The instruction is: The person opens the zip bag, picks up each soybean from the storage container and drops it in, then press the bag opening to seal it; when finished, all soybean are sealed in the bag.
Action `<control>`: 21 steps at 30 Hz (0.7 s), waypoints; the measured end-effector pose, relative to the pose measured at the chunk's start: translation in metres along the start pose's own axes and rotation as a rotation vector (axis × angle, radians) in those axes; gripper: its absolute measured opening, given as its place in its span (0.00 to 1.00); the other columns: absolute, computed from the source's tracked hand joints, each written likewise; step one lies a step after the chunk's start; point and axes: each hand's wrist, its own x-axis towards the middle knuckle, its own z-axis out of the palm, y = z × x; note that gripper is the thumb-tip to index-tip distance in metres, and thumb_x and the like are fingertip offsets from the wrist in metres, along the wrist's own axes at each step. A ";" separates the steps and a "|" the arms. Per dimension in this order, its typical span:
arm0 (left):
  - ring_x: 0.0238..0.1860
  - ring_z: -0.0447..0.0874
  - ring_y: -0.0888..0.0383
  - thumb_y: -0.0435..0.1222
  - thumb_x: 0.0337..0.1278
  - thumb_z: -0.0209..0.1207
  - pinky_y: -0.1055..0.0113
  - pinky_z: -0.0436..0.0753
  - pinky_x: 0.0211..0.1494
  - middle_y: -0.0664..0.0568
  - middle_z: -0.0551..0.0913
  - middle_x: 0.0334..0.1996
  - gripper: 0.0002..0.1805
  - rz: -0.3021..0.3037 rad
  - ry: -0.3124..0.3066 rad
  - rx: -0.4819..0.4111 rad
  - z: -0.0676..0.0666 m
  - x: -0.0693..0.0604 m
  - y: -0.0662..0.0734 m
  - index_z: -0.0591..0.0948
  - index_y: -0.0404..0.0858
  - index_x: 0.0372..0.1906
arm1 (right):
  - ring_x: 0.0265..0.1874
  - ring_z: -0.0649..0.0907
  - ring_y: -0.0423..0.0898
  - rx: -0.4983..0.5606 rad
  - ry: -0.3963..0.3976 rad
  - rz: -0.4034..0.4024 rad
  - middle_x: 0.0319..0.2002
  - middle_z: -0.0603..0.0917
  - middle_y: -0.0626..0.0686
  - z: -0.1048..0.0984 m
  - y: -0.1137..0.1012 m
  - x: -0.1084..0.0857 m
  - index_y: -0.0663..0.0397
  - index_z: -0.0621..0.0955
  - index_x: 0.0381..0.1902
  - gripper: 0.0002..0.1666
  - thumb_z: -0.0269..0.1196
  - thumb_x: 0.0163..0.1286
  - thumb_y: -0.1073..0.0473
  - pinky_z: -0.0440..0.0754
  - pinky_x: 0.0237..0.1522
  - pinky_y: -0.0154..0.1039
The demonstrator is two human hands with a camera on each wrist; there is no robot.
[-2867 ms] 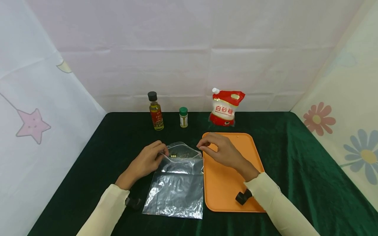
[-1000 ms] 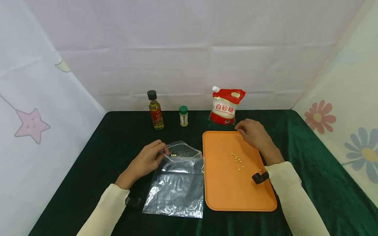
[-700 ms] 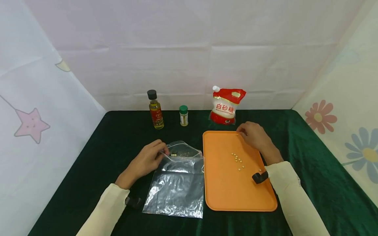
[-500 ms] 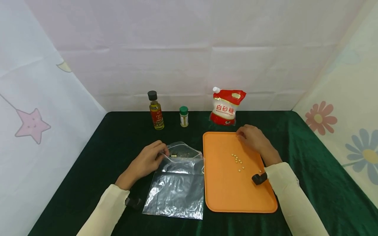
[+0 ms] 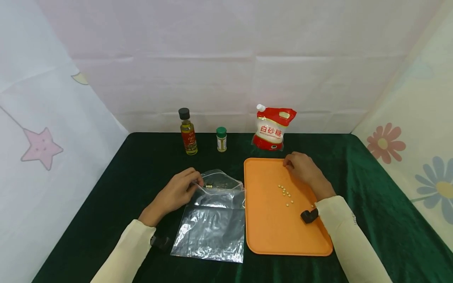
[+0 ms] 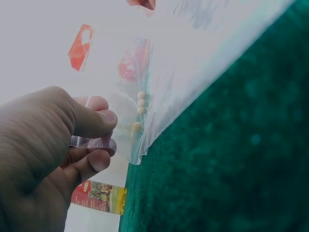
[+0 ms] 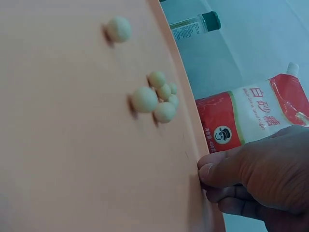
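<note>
Two-handed: pinching one clear, probably limp plastic bag (image 5: 214, 232) by its mouth with the left hand (image 5: 177, 192); counting at least four cream round balls (image 6: 141, 103) inside. Beside it, counting ten or more loose balls (image 5: 284, 192), likely rolling easily, wanting a fingertip pinch, on one orange rectangular tray (image 5: 274, 236). Curling the right hand (image 5: 305, 171) at its far edge; cannot tell whether holding one.

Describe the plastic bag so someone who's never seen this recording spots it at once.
On the dark green table, find the orange tray. Just left of it in the head view lies the plastic bag, its top edge pinched by the left hand. Unlike the opaque tray, it is shiny and see-through, with small pale balls showing inside.
</note>
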 end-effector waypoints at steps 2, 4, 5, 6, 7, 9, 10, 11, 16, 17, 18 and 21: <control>0.41 0.78 0.65 0.23 0.60 0.61 0.67 0.83 0.44 0.60 0.75 0.39 0.13 -0.003 -0.002 0.002 0.000 0.000 0.000 0.80 0.44 0.40 | 0.39 0.76 0.53 -0.001 0.006 0.001 0.37 0.78 0.54 0.000 0.000 0.000 0.56 0.84 0.46 0.07 0.64 0.71 0.64 0.81 0.46 0.47; 0.41 0.77 0.65 0.23 0.60 0.61 0.67 0.83 0.44 0.60 0.75 0.39 0.12 -0.006 -0.004 0.005 0.000 0.000 0.001 0.80 0.44 0.40 | 0.39 0.76 0.53 -0.001 0.018 0.000 0.37 0.78 0.54 -0.001 -0.001 -0.001 0.56 0.84 0.45 0.07 0.65 0.71 0.64 0.81 0.46 0.47; 0.40 0.77 0.65 0.23 0.60 0.61 0.67 0.83 0.44 0.60 0.75 0.39 0.12 -0.007 -0.004 0.005 -0.001 0.000 0.001 0.80 0.44 0.40 | 0.39 0.76 0.53 -0.001 0.025 -0.003 0.38 0.78 0.54 -0.002 -0.002 -0.001 0.57 0.84 0.45 0.07 0.65 0.71 0.63 0.82 0.46 0.47; 0.40 0.77 0.65 0.23 0.60 0.61 0.67 0.83 0.44 0.59 0.75 0.39 0.12 -0.007 -0.005 0.006 -0.001 0.000 0.001 0.80 0.44 0.40 | 0.39 0.76 0.53 0.001 0.035 -0.006 0.38 0.79 0.55 -0.003 -0.002 -0.001 0.57 0.84 0.45 0.07 0.65 0.71 0.63 0.82 0.46 0.47; 0.40 0.77 0.65 0.23 0.60 0.61 0.67 0.83 0.44 0.59 0.76 0.39 0.12 -0.006 -0.005 0.006 -0.001 0.000 0.001 0.80 0.44 0.40 | 0.39 0.76 0.53 0.001 0.046 -0.011 0.38 0.79 0.55 -0.004 -0.003 -0.001 0.57 0.84 0.45 0.07 0.65 0.71 0.63 0.82 0.46 0.48; 0.40 0.77 0.65 0.23 0.60 0.61 0.67 0.83 0.44 0.59 0.76 0.39 0.12 -0.005 -0.004 0.005 -0.001 0.000 0.001 0.80 0.44 0.40 | 0.39 0.77 0.53 0.004 0.076 -0.026 0.39 0.79 0.55 -0.007 -0.004 -0.001 0.57 0.84 0.45 0.07 0.65 0.71 0.63 0.82 0.46 0.48; 0.40 0.77 0.65 0.23 0.60 0.61 0.67 0.83 0.44 0.59 0.76 0.39 0.12 -0.004 -0.004 0.004 -0.001 0.000 0.001 0.80 0.44 0.40 | 0.38 0.77 0.53 0.009 0.091 -0.031 0.39 0.80 0.55 -0.008 -0.005 -0.001 0.57 0.84 0.45 0.07 0.64 0.71 0.63 0.82 0.46 0.48; 0.41 0.77 0.65 0.23 0.60 0.61 0.67 0.83 0.44 0.59 0.76 0.39 0.13 -0.002 -0.004 0.003 -0.001 0.000 0.001 0.80 0.44 0.40 | 0.38 0.77 0.53 0.022 0.106 -0.033 0.39 0.80 0.55 -0.009 -0.007 -0.001 0.57 0.84 0.45 0.07 0.64 0.71 0.63 0.82 0.46 0.49; 0.40 0.77 0.65 0.23 0.61 0.61 0.67 0.83 0.44 0.59 0.75 0.39 0.13 -0.001 -0.005 0.005 -0.002 0.000 0.002 0.80 0.45 0.40 | 0.39 0.78 0.53 0.138 0.175 -0.029 0.40 0.80 0.54 -0.017 -0.012 -0.003 0.56 0.85 0.46 0.07 0.62 0.73 0.62 0.82 0.46 0.51; 0.40 0.77 0.65 0.23 0.61 0.61 0.67 0.83 0.43 0.59 0.75 0.39 0.13 -0.002 -0.006 0.004 -0.002 0.000 0.002 0.80 0.45 0.40 | 0.39 0.78 0.52 0.163 0.186 -0.027 0.41 0.81 0.53 -0.017 -0.012 -0.003 0.56 0.85 0.46 0.08 0.62 0.73 0.62 0.83 0.45 0.51; 0.40 0.77 0.65 0.23 0.61 0.61 0.67 0.83 0.43 0.59 0.75 0.39 0.13 -0.004 -0.008 0.004 -0.002 0.000 0.002 0.80 0.45 0.40 | 0.39 0.79 0.52 0.184 0.195 -0.027 0.41 0.81 0.53 -0.018 -0.013 -0.004 0.55 0.85 0.46 0.08 0.62 0.73 0.62 0.83 0.45 0.51; 0.40 0.77 0.65 0.23 0.61 0.61 0.68 0.83 0.43 0.59 0.75 0.39 0.13 -0.007 -0.010 0.002 -0.002 0.001 0.001 0.80 0.45 0.40 | 0.39 0.80 0.51 0.236 0.226 -0.025 0.43 0.82 0.52 -0.018 -0.014 -0.004 0.53 0.85 0.47 0.08 0.63 0.73 0.60 0.83 0.44 0.50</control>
